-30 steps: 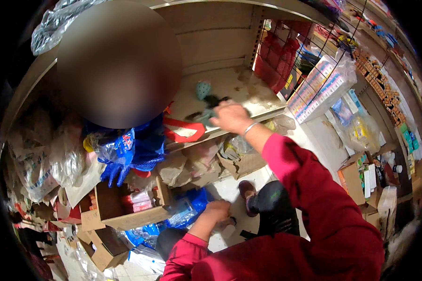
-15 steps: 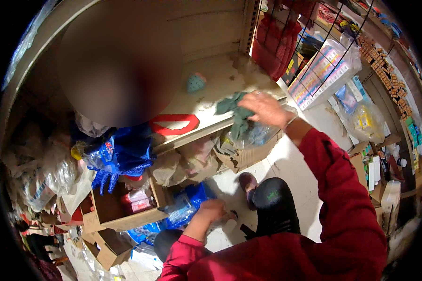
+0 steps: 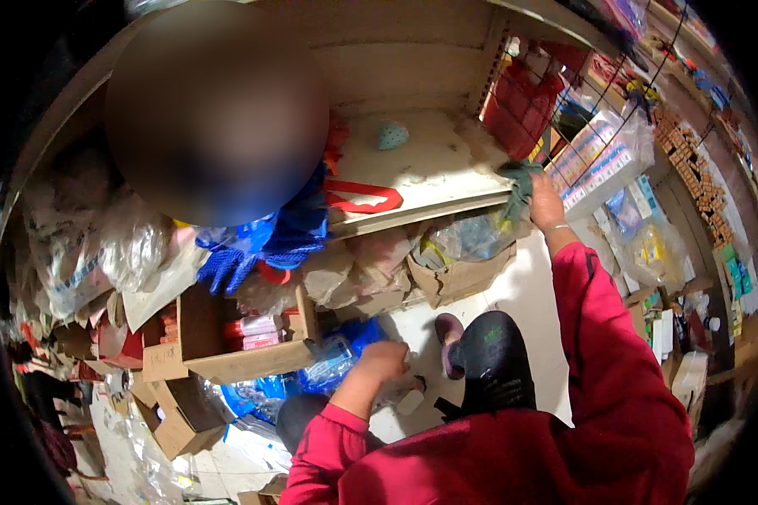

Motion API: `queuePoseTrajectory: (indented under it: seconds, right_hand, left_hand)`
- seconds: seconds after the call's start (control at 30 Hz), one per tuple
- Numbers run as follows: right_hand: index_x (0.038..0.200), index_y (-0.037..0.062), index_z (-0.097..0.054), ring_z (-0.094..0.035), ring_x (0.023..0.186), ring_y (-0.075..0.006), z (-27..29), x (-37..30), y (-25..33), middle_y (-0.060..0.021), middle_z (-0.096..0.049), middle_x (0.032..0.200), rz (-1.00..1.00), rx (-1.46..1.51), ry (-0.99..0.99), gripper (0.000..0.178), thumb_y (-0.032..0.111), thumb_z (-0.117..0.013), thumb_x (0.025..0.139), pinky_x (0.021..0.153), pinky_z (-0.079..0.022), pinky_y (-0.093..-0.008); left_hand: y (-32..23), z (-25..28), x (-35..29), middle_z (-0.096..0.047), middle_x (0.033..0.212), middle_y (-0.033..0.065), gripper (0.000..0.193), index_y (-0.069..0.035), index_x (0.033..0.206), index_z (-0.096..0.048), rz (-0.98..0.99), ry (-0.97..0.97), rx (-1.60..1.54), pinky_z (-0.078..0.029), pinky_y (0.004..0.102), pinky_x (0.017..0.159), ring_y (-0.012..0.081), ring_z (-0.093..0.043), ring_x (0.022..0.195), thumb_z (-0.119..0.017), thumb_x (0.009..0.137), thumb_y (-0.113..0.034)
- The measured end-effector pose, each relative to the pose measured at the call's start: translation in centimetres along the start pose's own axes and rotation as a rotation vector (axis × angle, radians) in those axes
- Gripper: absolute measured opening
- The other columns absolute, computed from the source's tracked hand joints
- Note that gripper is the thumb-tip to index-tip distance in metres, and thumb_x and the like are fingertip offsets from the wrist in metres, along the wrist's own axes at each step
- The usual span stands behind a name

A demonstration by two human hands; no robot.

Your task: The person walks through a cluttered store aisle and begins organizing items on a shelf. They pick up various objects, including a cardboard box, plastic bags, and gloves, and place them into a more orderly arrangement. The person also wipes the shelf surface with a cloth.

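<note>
My right hand (image 3: 547, 204) is closed on a dark green cloth (image 3: 520, 187). It presses the cloth against the right end of the pale shelf board (image 3: 446, 164), at its front edge. On that stained board lie a small light-blue dotted thing (image 3: 392, 135) and a flat red strap-like loop (image 3: 387, 200). Lower down, my left hand (image 3: 383, 360) has curled fingers beside a blue plastic package (image 3: 333, 362). What it holds, if anything, is hidden; clear plastic and a small white object (image 3: 410, 401) show just below it.
Blue gloves (image 3: 269, 248) hang at the shelf's left, under a blurred patch. Below stand an open cardboard box (image 3: 253, 362) with red-and-white packs and another carton (image 3: 455, 282) with plastic bags. A black wire grid (image 3: 615, 126) and wrapped goods (image 3: 594, 160) flank the right end.
My right hand has moved the green cloth rightward along the shelf to its end. The view has shifted somewhat. My left hand stays beside the blue package.
</note>
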State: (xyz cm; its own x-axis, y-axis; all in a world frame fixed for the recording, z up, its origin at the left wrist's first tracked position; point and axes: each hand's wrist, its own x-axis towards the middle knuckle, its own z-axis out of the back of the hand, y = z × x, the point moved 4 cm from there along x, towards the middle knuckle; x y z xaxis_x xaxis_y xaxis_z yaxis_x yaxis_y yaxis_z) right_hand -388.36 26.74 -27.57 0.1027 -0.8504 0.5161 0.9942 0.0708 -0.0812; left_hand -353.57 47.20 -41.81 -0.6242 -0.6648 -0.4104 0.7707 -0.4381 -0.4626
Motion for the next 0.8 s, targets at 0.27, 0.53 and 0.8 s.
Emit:
queuePoseTrajectory:
  seconds: [0.27,0.53,0.8]
  right_hand:
    - [0.111,0.0051,-0.049,-0.048,0.101,-0.0347,1.7,-5.9,-0.9,-0.0196,-0.051,0.106,-0.446,0.227,-0.06,0.043,0.01,-0.062,0.071,0.086,-0.039,-0.0395]
    - [0.111,0.0023,-0.044,-0.048,0.1,-0.034,1.5,-5.0,14.1,-0.0178,-0.05,0.111,0.056,0.311,0.079,0.054,0.013,-0.068,0.064,0.085,-0.041,-0.0391]
    - [0.111,0.0028,-0.043,-0.047,0.104,-0.0336,2.4,-5.6,21.9,-0.017,-0.048,0.117,0.283,0.38,0.08,0.057,0.011,-0.069,0.06,0.086,-0.041,-0.0387]
  left_hand:
    - [-0.4,1.2,-3.1,-0.06,0.095,0.0167,0.034,-0.006,0.098,-0.058,0.04,-0.01,-0.019,-0.046,0.0417,0.075,0.0338,-0.057,0.089,-0.058,0.074,-0.031]
    - [-0.3,0.9,-3.2,-0.061,0.09,0.0156,0.028,-0.006,0.091,-0.061,0.042,-0.021,-0.016,-0.048,0.0405,0.071,0.0324,-0.059,0.086,-0.06,0.072,-0.027]
    - [-1.0,-0.2,-1.6,-0.061,0.092,0.0156,0.03,-0.005,0.093,-0.06,-0.011,0.029,0.011,-0.048,0.0402,0.071,0.0319,-0.059,0.087,-0.061,0.073,-0.027]
